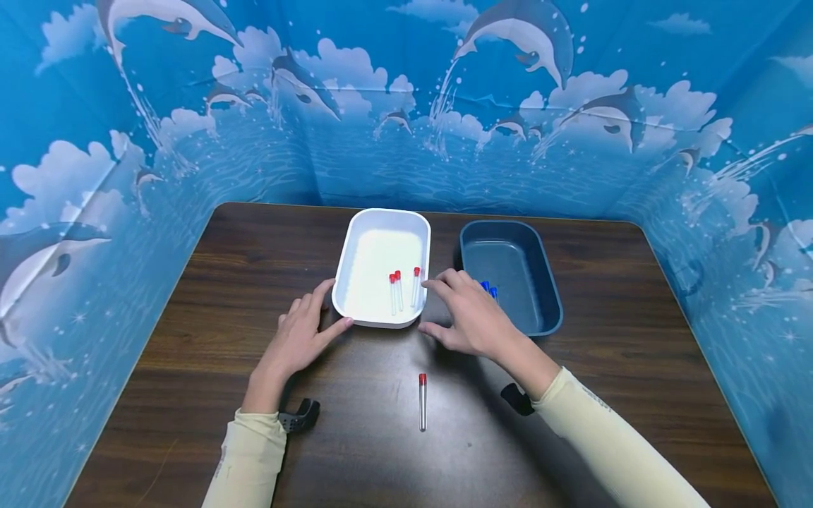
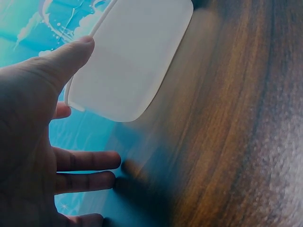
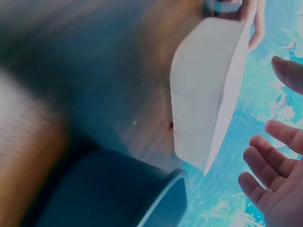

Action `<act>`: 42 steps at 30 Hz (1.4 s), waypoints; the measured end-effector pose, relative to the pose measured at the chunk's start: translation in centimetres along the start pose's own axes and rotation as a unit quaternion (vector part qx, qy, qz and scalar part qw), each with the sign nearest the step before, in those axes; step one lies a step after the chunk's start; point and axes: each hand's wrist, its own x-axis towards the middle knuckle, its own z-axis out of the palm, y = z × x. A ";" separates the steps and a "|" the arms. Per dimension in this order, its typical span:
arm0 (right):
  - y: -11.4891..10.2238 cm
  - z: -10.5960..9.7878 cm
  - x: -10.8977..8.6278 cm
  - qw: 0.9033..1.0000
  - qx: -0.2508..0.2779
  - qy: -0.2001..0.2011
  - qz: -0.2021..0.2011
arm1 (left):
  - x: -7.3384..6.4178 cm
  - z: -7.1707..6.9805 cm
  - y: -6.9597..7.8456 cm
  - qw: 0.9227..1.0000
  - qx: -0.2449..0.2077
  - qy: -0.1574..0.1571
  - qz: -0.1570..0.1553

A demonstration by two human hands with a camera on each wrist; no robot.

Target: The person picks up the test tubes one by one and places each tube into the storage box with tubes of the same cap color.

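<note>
A white tray [image 1: 375,316] stands at the table's middle, with several red-capped tubes [image 1: 416,286] lying inside near its right side. My left hand [image 1: 298,339] touches the tray's front left corner, thumb and index finger spread along its rim. In the left wrist view, the other fingers [image 2: 90,161] extend beside the tray. My right hand [image 1: 470,317] hovers by the tray's right edge, fingers spread and holding nothing. One more red-capped tube [image 1: 423,406] lies on the table in front of the tray, pointing away from me.
A dark blue tray [image 1: 547,289] stands to the right, with blue-capped tubes [image 1: 493,292] at its left side, partly hidden by my right hand. The brown wooden table [image 1: 254,247] is bordered by a blue dolphin-print curtain [image 1: 381,162].
</note>
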 end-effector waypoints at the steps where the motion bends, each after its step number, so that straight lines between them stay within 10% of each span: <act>1: -0.1 0.0 -0.5 1.000 0.006 0.003 -0.002 | 0.0 0.0 0.0 1.000 0.000 0.000 0.000; 19: -2.2 5.3 -8.5 0.995 0.038 -0.084 -0.029 | 0.0 0.0 0.0 1.000 0.003 0.009 0.006; 42: -2.6 8.0 -8.6 0.996 -0.005 -0.076 -0.045 | -0.1 0.0 0.2 1.000 0.002 0.007 0.003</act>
